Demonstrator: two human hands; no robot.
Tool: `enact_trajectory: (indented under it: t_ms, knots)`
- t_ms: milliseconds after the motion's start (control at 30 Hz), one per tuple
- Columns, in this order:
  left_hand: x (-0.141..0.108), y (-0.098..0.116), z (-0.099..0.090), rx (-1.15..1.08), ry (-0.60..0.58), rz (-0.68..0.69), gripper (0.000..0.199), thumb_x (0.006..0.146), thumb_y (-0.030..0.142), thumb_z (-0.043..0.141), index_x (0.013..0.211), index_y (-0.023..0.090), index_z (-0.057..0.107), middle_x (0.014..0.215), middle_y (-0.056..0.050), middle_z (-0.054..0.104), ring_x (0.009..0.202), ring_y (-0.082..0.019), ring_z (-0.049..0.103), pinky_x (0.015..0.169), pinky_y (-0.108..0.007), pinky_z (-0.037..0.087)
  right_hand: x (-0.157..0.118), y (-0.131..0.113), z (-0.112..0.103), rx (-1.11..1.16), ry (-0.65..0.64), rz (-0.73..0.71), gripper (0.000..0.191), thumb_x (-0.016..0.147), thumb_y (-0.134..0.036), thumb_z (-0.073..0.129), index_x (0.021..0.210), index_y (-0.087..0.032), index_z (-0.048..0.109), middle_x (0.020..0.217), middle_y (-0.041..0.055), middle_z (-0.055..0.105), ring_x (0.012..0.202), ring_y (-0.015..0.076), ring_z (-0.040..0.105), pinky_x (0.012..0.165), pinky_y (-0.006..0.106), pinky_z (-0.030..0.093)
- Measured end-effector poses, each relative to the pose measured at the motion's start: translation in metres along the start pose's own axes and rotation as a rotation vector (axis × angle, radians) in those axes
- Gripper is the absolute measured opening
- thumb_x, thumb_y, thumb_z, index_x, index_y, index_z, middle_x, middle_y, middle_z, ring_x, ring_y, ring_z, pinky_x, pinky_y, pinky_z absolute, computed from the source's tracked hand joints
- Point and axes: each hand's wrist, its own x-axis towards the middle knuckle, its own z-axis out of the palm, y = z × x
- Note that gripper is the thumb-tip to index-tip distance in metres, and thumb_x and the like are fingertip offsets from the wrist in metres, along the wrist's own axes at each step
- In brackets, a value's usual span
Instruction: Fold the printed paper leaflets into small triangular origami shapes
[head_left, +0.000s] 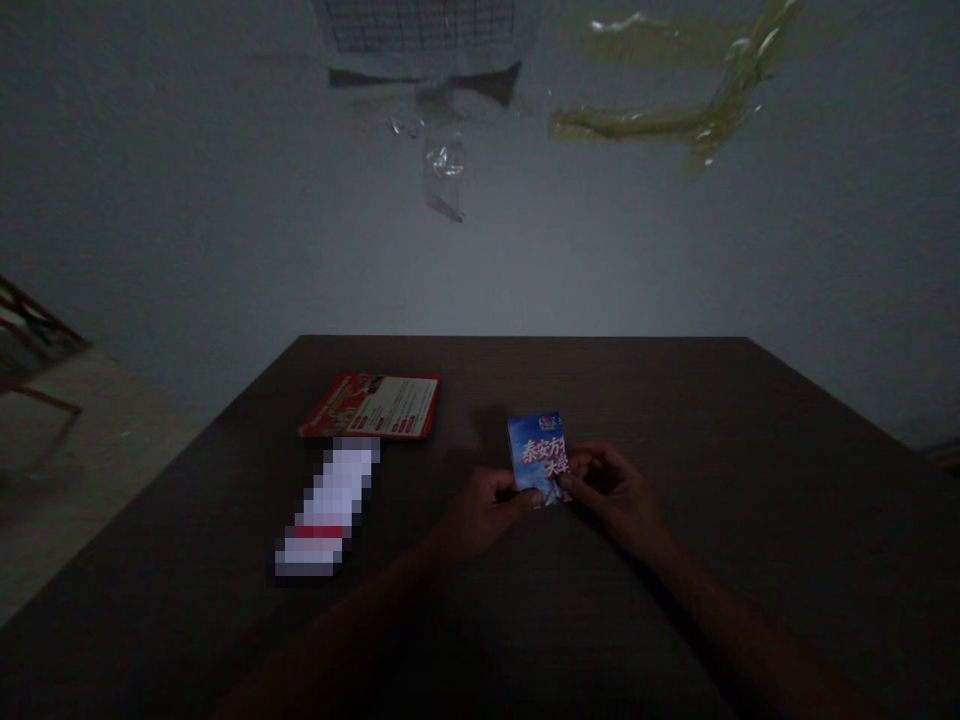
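Observation:
A small blue folded leaflet (536, 455) with white and red lettering is held up over the dark table, near the middle of the view. My left hand (487, 510) grips its lower left edge, thumb across the front. On the opposite side, my right hand (615, 495) pinches the lower right edge between thumb and fingers. The fingertips behind the leaflet are hidden.
A red and white printed booklet (394, 405) lies at the back left of the dark table (600, 370). In front of it is a blurred-out phone-like object (330, 505). Behind stands a pale wall with tape.

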Motion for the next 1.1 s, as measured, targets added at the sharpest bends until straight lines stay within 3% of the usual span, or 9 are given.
enact_trajectory:
  t_ms: [233, 433, 667, 900, 1100]
  knots:
    - [-0.001, 0.008, 0.000, 0.004, 0.056, 0.031, 0.038, 0.083, 0.048, 0.053, 0.074, 0.012, 0.062, 0.054, 0.003, 0.051, 0.048, -0.009, 0.045, 0.048, -0.020, 0.032, 0.002, 0.002, -0.002, 0.009, 0.001, 0.022, 0.033, 0.072, -0.039, 0.072, 0.094, -0.021, 0.055, 0.074, 0.0003, 0.063, 0.065, 0.0142, 0.059, 0.062, 0.028, 0.047]
    - [-0.001, 0.006, -0.003, 0.032, 0.074, 0.061, 0.033, 0.083, 0.043, 0.055, 0.071, 0.013, 0.062, 0.055, 0.004, 0.049, 0.050, -0.008, 0.043, 0.048, -0.020, 0.030, 0.000, 0.002, -0.001, -0.039, -0.013, 0.038, 0.027, 0.073, -0.033, 0.072, 0.091, -0.020, 0.056, 0.067, -0.0026, 0.059, 0.062, 0.0129, 0.055, 0.060, 0.026, 0.044]
    - [-0.001, 0.000, 0.000, 0.084, 0.065, 0.082, 0.035, 0.077, 0.046, 0.062, 0.064, 0.014, 0.057, 0.060, 0.002, 0.054, 0.056, -0.010, 0.047, 0.051, -0.020, 0.033, -0.003, -0.007, 0.002, -0.027, -0.153, 0.048, 0.029, 0.078, -0.038, 0.066, 0.101, -0.022, 0.057, 0.098, 0.0045, 0.062, 0.074, 0.0143, 0.059, 0.066, 0.028, 0.047]
    - [-0.002, 0.002, 0.005, 0.225, 0.024, 0.131, 0.028, 0.071, 0.038, 0.070, 0.061, 0.014, 0.058, 0.057, 0.004, 0.054, 0.054, -0.009, 0.047, 0.051, -0.020, 0.033, -0.004, -0.008, 0.004, 0.014, -0.202, 0.058, 0.043, 0.076, -0.038, 0.067, 0.113, -0.025, 0.049, 0.107, 0.0051, 0.055, 0.080, 0.0158, 0.059, 0.069, 0.030, 0.049]
    - [-0.002, 0.006, 0.010, 0.342, -0.006, 0.229, 0.025, 0.070, 0.033, 0.072, 0.059, 0.016, 0.059, 0.057, 0.005, 0.053, 0.054, -0.008, 0.047, 0.054, -0.021, 0.032, -0.003, -0.006, 0.006, -0.004, -0.199, 0.033, 0.044, 0.080, -0.031, 0.064, 0.118, -0.026, 0.045, 0.110, 0.0053, 0.056, 0.095, 0.0188, 0.059, 0.082, 0.034, 0.049]
